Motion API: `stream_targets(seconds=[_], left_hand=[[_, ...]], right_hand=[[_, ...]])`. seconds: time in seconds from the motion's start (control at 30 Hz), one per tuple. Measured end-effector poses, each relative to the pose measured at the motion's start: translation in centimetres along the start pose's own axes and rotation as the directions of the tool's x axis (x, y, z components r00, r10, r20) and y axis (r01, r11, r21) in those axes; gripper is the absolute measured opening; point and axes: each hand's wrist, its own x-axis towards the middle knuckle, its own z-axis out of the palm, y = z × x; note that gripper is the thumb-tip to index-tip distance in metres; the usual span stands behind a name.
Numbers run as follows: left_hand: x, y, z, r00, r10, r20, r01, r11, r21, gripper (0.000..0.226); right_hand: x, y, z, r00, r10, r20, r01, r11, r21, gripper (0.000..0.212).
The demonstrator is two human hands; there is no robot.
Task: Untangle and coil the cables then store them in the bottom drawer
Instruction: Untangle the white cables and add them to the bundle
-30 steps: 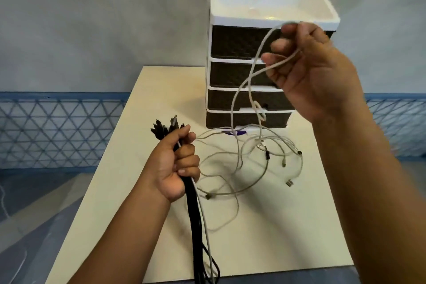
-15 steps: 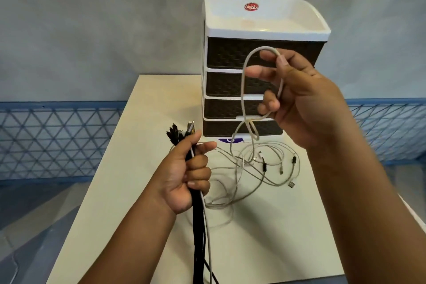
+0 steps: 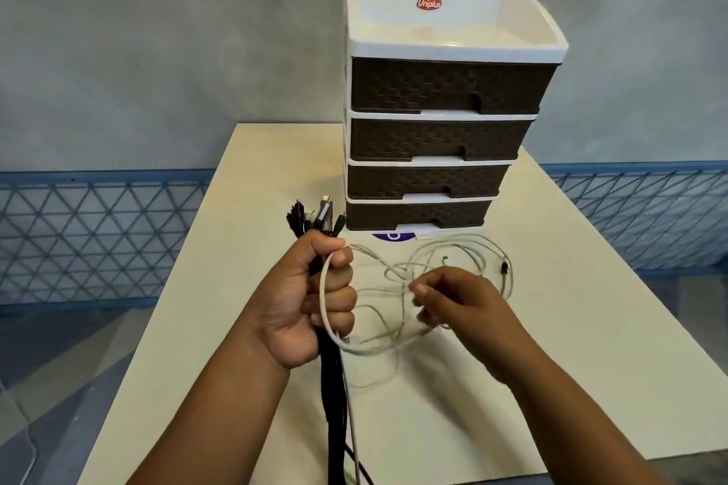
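Note:
My left hand point(image 3: 315, 299) grips a bundle of black cables point(image 3: 333, 398) upright, their plugs sticking out above the fist and the rest hanging past the table's front edge. A white cable point(image 3: 325, 303) loops over the front of that fist. My right hand point(image 3: 453, 303) is low over the table and pinches a strand of the tangled white cables point(image 3: 465, 252) lying in front of the drawer unit point(image 3: 445, 98). All of the unit's brown drawers are closed, including the bottom drawer point(image 3: 413, 213).
The cream table point(image 3: 571, 327) holds the drawer unit at its back middle. A white top tray point(image 3: 453, 28) caps the unit. A purple label point(image 3: 394, 235) shows under its front. Blue lattice railing point(image 3: 98, 236) runs behind on both sides.
My right hand has come down from in front of the drawers to the white tangle on the table. A white cable now loops over my left fist. The view tilted down.

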Motion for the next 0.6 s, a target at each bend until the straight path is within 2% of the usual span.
stream_targets(seconds=[0.03, 0.1, 0.23, 0.37, 0.47, 0.53, 0.6], left_hand=[[-0.1, 0.0, 0.1, 1.0, 0.006, 0.029, -0.006, 1.0, 0.006, 0.03], [-0.1, 0.0, 0.2, 0.996, 0.006, 0.094, -0.007, 1.0, 0.002, 0.028], [-0.3, 0.1, -0.3, 0.956, -0.001, 0.292, 0.017, 0.998, -0.054, 0.022], [-0.4, 0.7, -0.6, 0.94, 0.026, 0.34, 0.011, 0.994, -0.107, 0.024], [-0.3, 1.0, -1.0, 0.928, 0.033, 0.372, 0.031, 0.986, -0.165, 0.025], [-0.2, 1.1, -1.2, 0.926, 0.038, 0.376, 0.037, 0.981, -0.19, 0.025], [-0.2, 1.0, -1.2, 0.932, 0.047, 0.36, 0.019, 0.984, -0.178, 0.024]], right_hand=[[0.9, 1.0, 0.0, 0.997, 0.013, -0.08, -0.025, 0.989, -0.144, 0.005], [2.0, 2.2, 0.4, 0.992, 0.01, -0.127, -0.051, 0.946, -0.321, 0.009], [2.8, 2.2, 0.9, 0.973, -0.002, -0.23, -0.092, 0.913, -0.398, 0.021], [3.3, 0.3, -0.8, 0.987, -0.041, -0.153, -0.048, 0.843, -0.535, 0.01], [3.5, -2.8, -3.4, 1.0, 0.016, -0.023, -0.025, 0.86, -0.51, 0.008], [3.3, -5.1, -5.0, 0.996, 0.018, 0.086, 0.013, 0.936, -0.353, 0.006], [3.2, -7.3, -6.3, 0.991, -0.078, 0.107, 0.094, 0.984, -0.15, 0.014]])
